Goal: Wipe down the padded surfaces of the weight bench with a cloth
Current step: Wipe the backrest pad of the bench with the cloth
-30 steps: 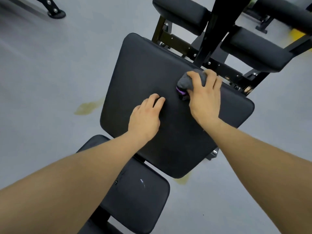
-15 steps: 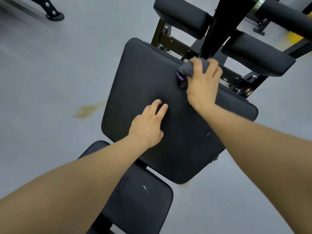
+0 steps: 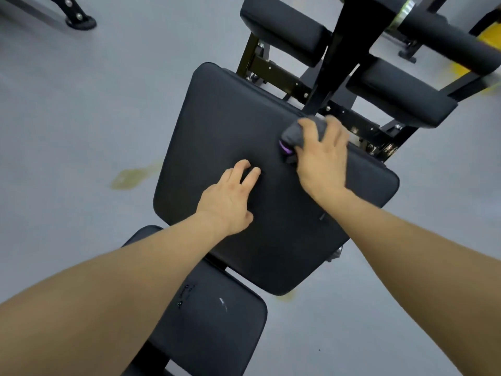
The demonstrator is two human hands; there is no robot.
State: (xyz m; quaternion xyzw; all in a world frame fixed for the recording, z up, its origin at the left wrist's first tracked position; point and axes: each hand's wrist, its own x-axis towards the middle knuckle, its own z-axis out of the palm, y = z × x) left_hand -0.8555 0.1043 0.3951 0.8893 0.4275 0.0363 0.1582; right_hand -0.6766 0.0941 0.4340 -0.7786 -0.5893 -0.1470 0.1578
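Note:
A large black padded bench panel (image 3: 222, 126) fills the middle of the head view. My right hand (image 3: 322, 158) grips a bunched grey cloth (image 3: 294, 132) with a purple trim and presses it on the pad near its far edge. My left hand (image 3: 230, 196) rests on the pad's middle, fingers spread and slightly bent, holding nothing. A smaller black seat pad (image 3: 217, 321) lies below, partly hidden by my left forearm.
Two black roller pads (image 3: 284, 31) (image 3: 401, 93) sit on the black metal frame (image 3: 336, 50) beyond the panel. Grey floor with a yellowish stain (image 3: 132, 176) lies to the left. Another machine's foot (image 3: 78, 21) stands at the top left.
My right hand slid the cloth out to the pad's far edge and has come back a little toward me. My left hand has stayed in the same spot on the pad.

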